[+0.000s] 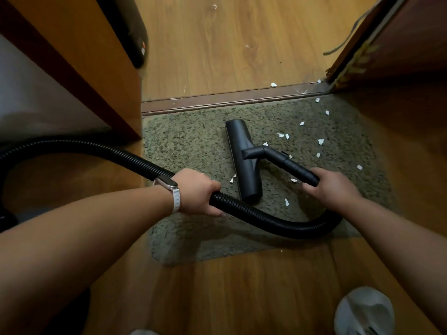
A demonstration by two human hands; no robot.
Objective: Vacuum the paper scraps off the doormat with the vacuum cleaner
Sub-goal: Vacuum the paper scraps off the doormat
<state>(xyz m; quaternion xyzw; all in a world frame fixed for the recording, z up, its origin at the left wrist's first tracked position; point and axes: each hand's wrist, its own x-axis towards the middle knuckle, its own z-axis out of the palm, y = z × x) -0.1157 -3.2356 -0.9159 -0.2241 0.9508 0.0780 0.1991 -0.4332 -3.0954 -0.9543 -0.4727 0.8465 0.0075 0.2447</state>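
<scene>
1. Black ribbed hose (pixel 266 220) passes through both grips. Our left hand (pixel 196 192) has its fingers (pixel 217 212) curled round it, and our right hand (pixel 331 187) wraps its fingers round the rigid tube (pixel 295 169).
2. The floor head (pixel 244 163) lies on the doormat (pixel 188 146), just beyond and between both sets of fingers. Most paper scraps (pixel 320 141) lie past the right fingers, with a few between the grips.
3. We judge it best to steer with the right fingers, press the head flat, and sweep slowly towards the far scraps while the left feeds slack.
4. The vacuum cleaner itself is cut off behind the left fingers. We cannot tell whether the head's mouth faces down.
</scene>
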